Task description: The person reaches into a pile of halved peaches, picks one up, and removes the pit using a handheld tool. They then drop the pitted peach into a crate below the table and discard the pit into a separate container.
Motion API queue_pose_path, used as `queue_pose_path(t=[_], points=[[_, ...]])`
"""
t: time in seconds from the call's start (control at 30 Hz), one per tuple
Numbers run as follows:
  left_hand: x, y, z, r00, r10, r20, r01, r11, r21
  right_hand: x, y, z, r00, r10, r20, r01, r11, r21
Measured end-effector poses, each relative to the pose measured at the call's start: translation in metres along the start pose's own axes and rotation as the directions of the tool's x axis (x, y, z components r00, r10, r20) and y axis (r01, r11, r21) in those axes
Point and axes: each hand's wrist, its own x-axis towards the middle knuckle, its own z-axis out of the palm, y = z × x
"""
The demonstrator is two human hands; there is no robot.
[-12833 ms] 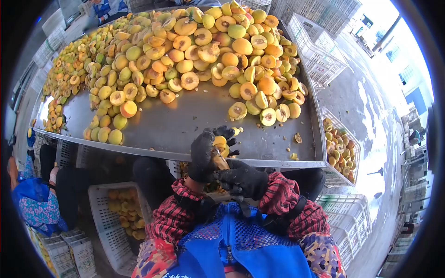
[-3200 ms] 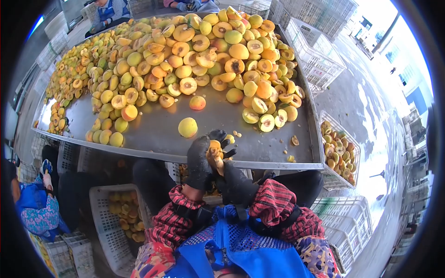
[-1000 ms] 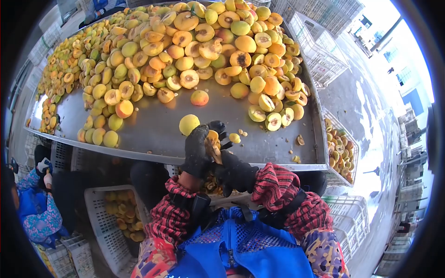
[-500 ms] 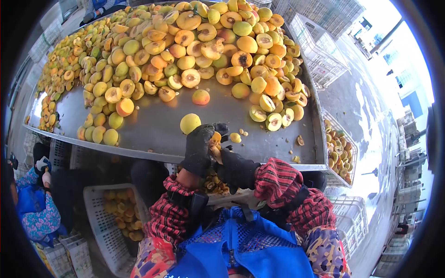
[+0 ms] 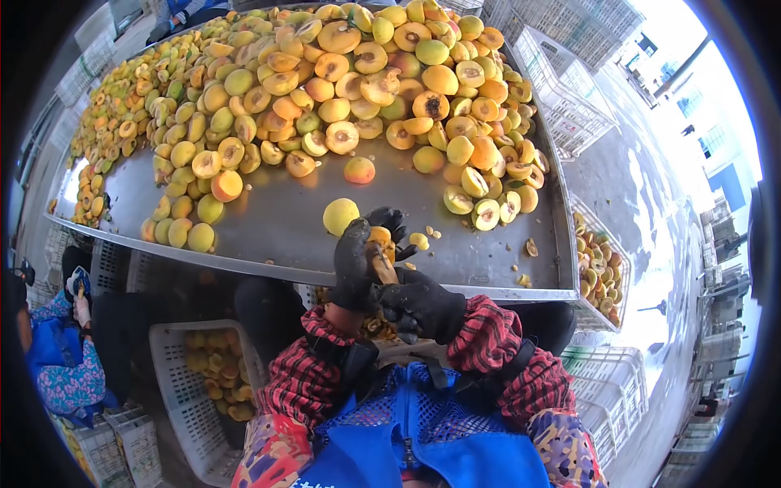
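Note:
In its black glove, my left hand is wrapped around a yellow-orange peach just over the table's near edge. My right hand, also gloved in black, is closed below it on a tan, stick-like tool. The tool's upper end meets the fruit; what kind of tool it is, I cannot tell. A whole yellow peach lies on the metal table right beside my left fingers. A small yellow fruit piece rests to their right.
Halved and whole peaches are heaped across the table's far side. Crates of cut fruit stand below: a white crate at left and another crate at right. Stacked crates stand behind. At far left sits another person.
My right hand has come up a little and closer under my left hand, and the tool is steeper against the peach. The whole view has shifted slightly.

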Motion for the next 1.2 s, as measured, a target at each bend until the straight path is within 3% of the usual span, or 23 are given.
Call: queue_pose_path(t=[0.07,0.17,0.37,0.47,0.57,0.67,0.77,0.87,0.97,1.03,1.1,1.2], points=[[-0.001,-0.002,0.001,1.000,-0.006,-0.015,0.006,1.000,-0.024,-0.002,0.005,0.001,0.998,-0.060,0.034,0.058,0.997,0.060],[0.004,-0.010,-0.012,0.993,0.085,0.080,-0.093,0.991,0.101,-0.006,0.006,0.006,0.999,-0.052,0.009,0.051,0.991,0.125],[-0.006,0.005,0.005,0.970,-0.206,0.130,0.197,0.977,0.080,-0.011,0.011,-0.005,0.997,-0.019,-0.079,0.004,0.984,-0.179],[-0.017,0.020,0.027,0.962,-0.208,0.177,0.206,0.978,0.034,-0.021,0.010,-0.009,0.999,-0.036,0.024,0.037,0.996,-0.080],[-0.018,0.027,0.029,0.934,-0.258,0.247,0.244,0.966,0.087,-0.030,0.003,-0.002,0.999,-0.032,-0.004,0.032,0.998,-0.052],[-0.021,0.025,0.027,0.942,-0.254,0.221,0.252,0.967,0.039,-0.039,0.000,0.009,0.997,-0.015,-0.081,0.006,0.994,-0.108],[-0.019,0.014,0.017,0.981,-0.107,0.164,0.058,0.959,0.277,-0.040,0.008,0.014,0.978,-0.077,-0.195,0.039,0.981,-0.192],[-0.027,0.007,0.027,0.983,-0.013,0.185,-0.012,0.991,0.130,-0.042,0.011,0.017,0.977,-0.091,-0.194,0.053,0.980,-0.191],[-0.027,0.002,0.027,0.976,0.035,0.213,-0.037,0.999,0.006,-0.047,0.009,0.019,0.996,-0.034,-0.083,0.041,0.995,0.085],[-0.023,-0.003,0.025,0.968,0.075,0.241,-0.078,0.997,0.003,-0.046,0.014,0.017,0.982,-0.188,-0.007,0.188,0.981,-0.050],[-0.020,-0.009,0.019,0.964,0.087,0.251,-0.087,0.996,-0.011,-0.045,0.021,0.016,0.962,-0.270,0.049,0.273,0.959,-0.073],[-0.017,-0.011,0.017,0.971,0.051,0.232,-0.035,0.997,-0.074,-0.041,0.025,0.014,0.953,-0.296,0.058,0.295,0.955,0.035]])
